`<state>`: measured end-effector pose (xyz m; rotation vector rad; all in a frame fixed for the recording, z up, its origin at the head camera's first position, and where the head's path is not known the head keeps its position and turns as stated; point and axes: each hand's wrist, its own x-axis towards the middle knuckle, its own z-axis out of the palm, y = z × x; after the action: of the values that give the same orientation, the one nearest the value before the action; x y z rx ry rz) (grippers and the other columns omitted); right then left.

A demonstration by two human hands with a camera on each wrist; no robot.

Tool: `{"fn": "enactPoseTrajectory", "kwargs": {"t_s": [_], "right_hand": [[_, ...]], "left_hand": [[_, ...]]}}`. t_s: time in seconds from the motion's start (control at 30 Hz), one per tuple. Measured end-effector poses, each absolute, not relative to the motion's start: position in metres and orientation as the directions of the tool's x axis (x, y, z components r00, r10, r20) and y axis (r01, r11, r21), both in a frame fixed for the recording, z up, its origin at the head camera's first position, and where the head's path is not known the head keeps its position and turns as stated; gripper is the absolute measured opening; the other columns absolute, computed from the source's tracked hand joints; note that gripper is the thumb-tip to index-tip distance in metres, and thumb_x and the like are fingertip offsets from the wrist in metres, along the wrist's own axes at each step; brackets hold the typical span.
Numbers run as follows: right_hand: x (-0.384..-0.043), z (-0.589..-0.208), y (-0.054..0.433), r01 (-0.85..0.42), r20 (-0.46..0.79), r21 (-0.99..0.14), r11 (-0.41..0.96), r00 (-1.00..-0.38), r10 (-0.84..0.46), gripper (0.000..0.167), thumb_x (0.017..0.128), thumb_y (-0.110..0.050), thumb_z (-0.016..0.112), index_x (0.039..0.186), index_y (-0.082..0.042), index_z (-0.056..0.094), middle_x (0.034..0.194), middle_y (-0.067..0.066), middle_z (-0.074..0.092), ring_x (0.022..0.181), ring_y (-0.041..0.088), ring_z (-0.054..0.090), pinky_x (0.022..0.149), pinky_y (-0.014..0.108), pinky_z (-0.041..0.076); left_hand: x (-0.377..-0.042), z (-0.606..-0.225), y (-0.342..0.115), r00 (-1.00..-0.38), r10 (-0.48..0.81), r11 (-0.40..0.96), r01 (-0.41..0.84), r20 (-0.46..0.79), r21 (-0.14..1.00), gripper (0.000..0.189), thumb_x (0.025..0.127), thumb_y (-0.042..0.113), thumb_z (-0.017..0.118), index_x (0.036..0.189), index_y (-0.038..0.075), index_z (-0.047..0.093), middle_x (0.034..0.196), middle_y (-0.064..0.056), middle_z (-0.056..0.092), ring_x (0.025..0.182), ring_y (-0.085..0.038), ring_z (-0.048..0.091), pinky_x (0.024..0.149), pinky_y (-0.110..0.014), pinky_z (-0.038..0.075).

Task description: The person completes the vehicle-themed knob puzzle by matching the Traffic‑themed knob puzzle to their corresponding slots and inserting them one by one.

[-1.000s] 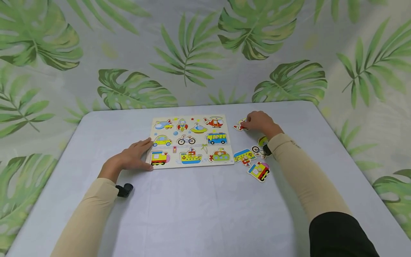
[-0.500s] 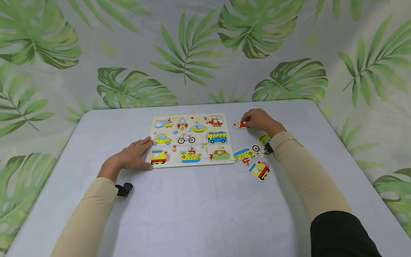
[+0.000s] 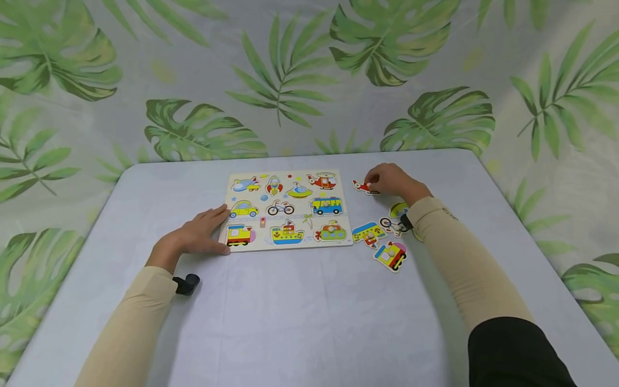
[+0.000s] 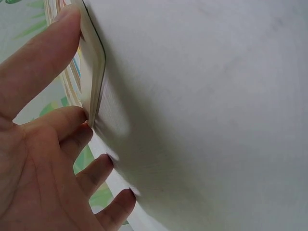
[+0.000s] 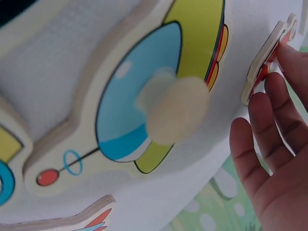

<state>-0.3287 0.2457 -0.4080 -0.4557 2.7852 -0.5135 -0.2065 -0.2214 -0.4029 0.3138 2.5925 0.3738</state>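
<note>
Pinching the helicopter piece (image 3: 361, 185) just right of the puzzle board (image 3: 302, 208), the fingers of the right hand (image 3: 395, 180) have swung it more level, apparently better matching the board's helicopter picture (image 3: 322, 183), while the left hand (image 3: 199, 235) rests spread-fingered against its left edge.
</note>
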Motion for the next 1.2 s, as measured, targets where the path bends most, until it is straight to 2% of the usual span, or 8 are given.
{"fn": "enactPoseTrajectory", "kwargs": {"t_s": [0.5,0.77,1.0,1.2], "right_hand": [[-0.326,-0.412,0.248,-0.277,-0.142,-0.384,0.881,-0.925,-0.353,0.019,0.094,-0.012,0.063,0.107,-0.002,0.073,0.11,0.019,0.061,0.097,0.031,0.055,0.086,0.045,0.049],[-0.329,-0.406,0.243,-0.271,-0.092,-0.406,0.873,-0.938,-0.334,0.021,0.093,-0.012,0.063,0.106,-0.001,0.074,0.121,0.02,0.057,0.109,0.035,0.055,0.095,0.05,0.048],[-0.328,-0.394,0.233,-0.335,-0.054,-0.399,0.853,-0.92,-0.387,0.019,0.093,-0.012,0.064,0.104,-0.001,0.074,0.121,0.02,0.061,0.11,0.035,0.056,0.095,0.05,0.048],[-0.33,-0.389,0.218,-0.339,-0.054,-0.405,0.849,-0.918,-0.392,0.018,0.092,-0.012,0.064,0.103,-0.002,0.074,0.121,0.019,0.063,0.11,0.033,0.056,0.096,0.05,0.048]], "left_hand": [[-0.205,-0.399,-0.22,-0.852,0.295,0.934,0.162,-0.433,0.318,0.104,0.081,0.044,0.078,0.159,0.009,0.018,0.168,-0.015,0.008,0.151,-0.049,0.009,0.114,-0.075,0.019],[-0.205,-0.402,-0.221,-0.851,0.278,0.936,0.137,-0.446,0.324,0.104,0.081,0.042,0.078,0.16,0.01,0.017,0.169,-0.014,0.006,0.152,-0.048,0.007,0.115,-0.075,0.018],[-0.205,-0.401,-0.221,-0.85,0.286,0.935,0.146,-0.442,0.324,0.104,0.081,0.043,0.078,0.16,0.01,0.017,0.169,-0.015,0.007,0.151,-0.049,0.008,0.115,-0.075,0.019],[-0.205,-0.4,-0.22,-0.846,0.285,0.935,0.142,-0.451,0.325,0.104,0.081,0.043,0.077,0.16,0.011,0.017,0.169,-0.014,0.007,0.151,-0.049,0.008,0.115,-0.075,0.019]]}}
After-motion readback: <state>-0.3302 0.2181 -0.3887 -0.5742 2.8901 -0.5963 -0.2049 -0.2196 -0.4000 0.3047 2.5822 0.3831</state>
